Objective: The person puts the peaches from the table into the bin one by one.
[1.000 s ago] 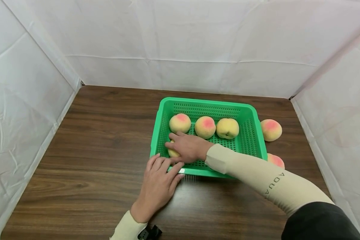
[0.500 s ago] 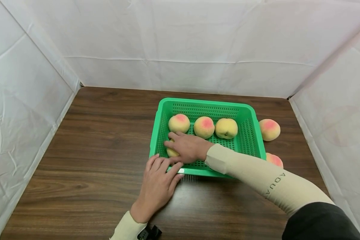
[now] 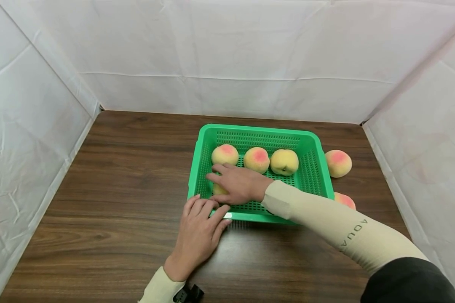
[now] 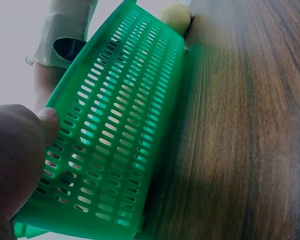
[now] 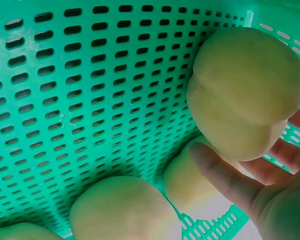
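A green perforated plastic basket [image 3: 267, 128] stands on the table. My left hand [image 3: 199, 233] grips its near-left corner; in the left wrist view the thumb [image 4: 49, 125] presses the wall's outside just under the rim. My right hand [image 3: 240, 184] reaches into the basket and holds a yellow peach [image 5: 245, 90], its fingers spread over the far side and its thumb on the near side. In the head view the hand hides most of that peach. Along the far side sit a pink-topped peach [image 3: 225, 155], another pink-topped peach [image 3: 256, 160] and a yellow one [image 3: 284, 162].
Outside the basket's right wall lie two more pink-blushed peaches, one farther back [image 3: 338, 163] and one nearer [image 3: 345, 200], the latter partly hidden by the basket and sleeve. White cloth walls [image 3: 235, 50] enclose the dark wooden table [image 3: 117, 189] at the back and sides.
The right hand has shifted slightly to the right over the peach, its fingers a little straighter. The left hand stays at the corner. The whole view has drifted marginally.
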Tool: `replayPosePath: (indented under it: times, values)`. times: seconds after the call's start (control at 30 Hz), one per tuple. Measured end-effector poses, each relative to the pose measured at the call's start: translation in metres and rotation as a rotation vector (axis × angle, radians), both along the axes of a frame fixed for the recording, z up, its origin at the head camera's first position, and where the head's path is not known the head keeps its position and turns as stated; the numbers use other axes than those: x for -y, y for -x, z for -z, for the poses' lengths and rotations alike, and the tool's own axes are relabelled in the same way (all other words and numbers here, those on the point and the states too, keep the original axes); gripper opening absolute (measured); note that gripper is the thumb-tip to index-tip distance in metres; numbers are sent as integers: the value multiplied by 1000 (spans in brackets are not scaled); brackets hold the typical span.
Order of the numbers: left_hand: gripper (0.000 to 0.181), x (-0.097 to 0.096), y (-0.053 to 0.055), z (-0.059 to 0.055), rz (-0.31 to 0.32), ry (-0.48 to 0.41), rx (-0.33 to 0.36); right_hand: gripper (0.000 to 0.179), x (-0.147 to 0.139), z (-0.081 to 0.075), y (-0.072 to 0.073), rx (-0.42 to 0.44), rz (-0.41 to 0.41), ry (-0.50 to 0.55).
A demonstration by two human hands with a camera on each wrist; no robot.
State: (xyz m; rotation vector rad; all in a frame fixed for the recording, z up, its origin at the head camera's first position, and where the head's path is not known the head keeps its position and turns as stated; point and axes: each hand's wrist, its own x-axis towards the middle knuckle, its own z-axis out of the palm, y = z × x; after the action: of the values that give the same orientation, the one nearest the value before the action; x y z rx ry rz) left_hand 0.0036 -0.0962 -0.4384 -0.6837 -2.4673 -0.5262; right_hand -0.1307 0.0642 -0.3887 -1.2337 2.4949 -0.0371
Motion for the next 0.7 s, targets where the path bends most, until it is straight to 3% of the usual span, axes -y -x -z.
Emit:
replayPosePath:
  times: [0.27,0.7]
  values:
    - [49,-1,-1,-1,1,0,44,66,-3,-10,-2,-30,-9,31]
    - [47,-2,0,0,7,-25,14,73,-11,-35,-6,-95,-25,27]
